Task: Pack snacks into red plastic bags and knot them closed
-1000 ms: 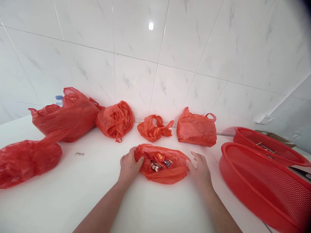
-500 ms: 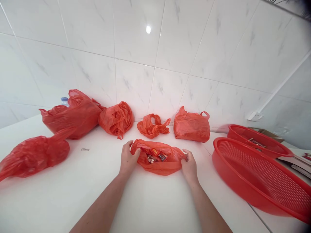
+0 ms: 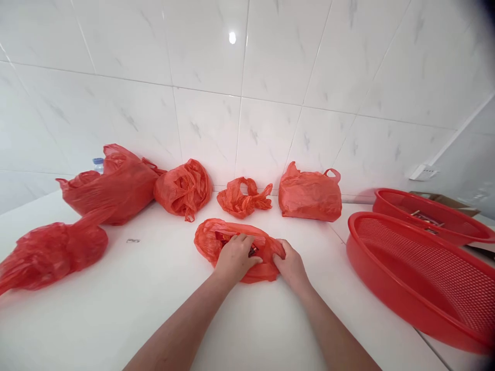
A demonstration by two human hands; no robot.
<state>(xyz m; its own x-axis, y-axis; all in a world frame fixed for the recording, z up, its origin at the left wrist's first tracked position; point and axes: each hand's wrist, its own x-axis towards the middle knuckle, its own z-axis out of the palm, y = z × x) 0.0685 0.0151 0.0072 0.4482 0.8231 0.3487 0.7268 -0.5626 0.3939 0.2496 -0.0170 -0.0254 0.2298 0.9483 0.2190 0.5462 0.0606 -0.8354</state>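
A thin red plastic bag lies on the white table in front of me, its mouth spread upward. My left hand is over the opening, fingers curled down into it and thumb apart from them. Below that hand, small packets in dark and red wrappers show in part; the rest is hidden by my fingers. On the bag's right side, my right hand pinches the plastic rim between thumb and fingers.
Several red plastic bags stand along the tiled wall, among them a full one and a crumpled one. Another bag lies at left. Two red mesh baskets occupy the right. A small wrapper scrap lies left of centre.
My left hand has let go of the bag's left rim and moved right, into its mouth. My right hand still holds the rim, slightly further left. The view has shifted a little.
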